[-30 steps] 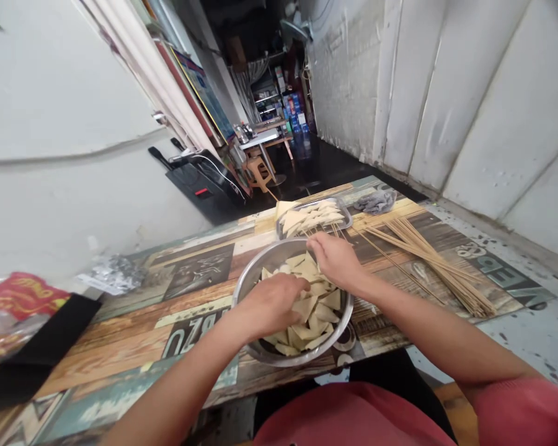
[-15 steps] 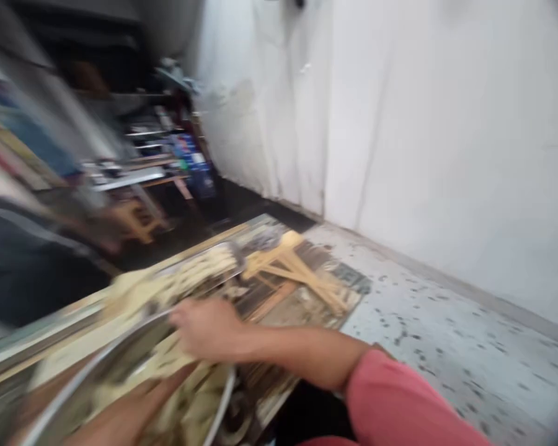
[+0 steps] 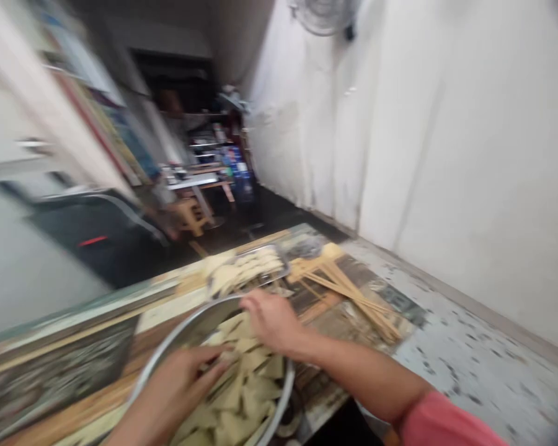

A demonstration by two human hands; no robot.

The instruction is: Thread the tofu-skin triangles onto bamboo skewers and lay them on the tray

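A large round metal bowl (image 3: 160,357) holds many pale, flat, angular pieces (image 3: 260,396). My left hand (image 3: 186,378) reaches over the pieces from the left, thumb and fingers drawn toward each other; something small and pale may be between the fingertips, but blur hides it. My right hand (image 3: 272,319) is at the bowl's far right rim with its fingers curled; whether it grips the rim or a piece is unclear. Just beyond the bowl, a metal tray (image 3: 286,266) carries more pale strips and pieces.
A bundle of thin wooden sticks (image 3: 353,291) lies on the patterned wooden table (image 3: 181,303) at the right. A dark chair (image 3: 97,238) stands at the far left, and a wooden stool (image 3: 190,214) is further back. A white wall (image 3: 446,155) runs along the right.
The view has swung left, so the bowl and table appear further right. My left hand now shows above the pieces, and my right hand is at the far rim.
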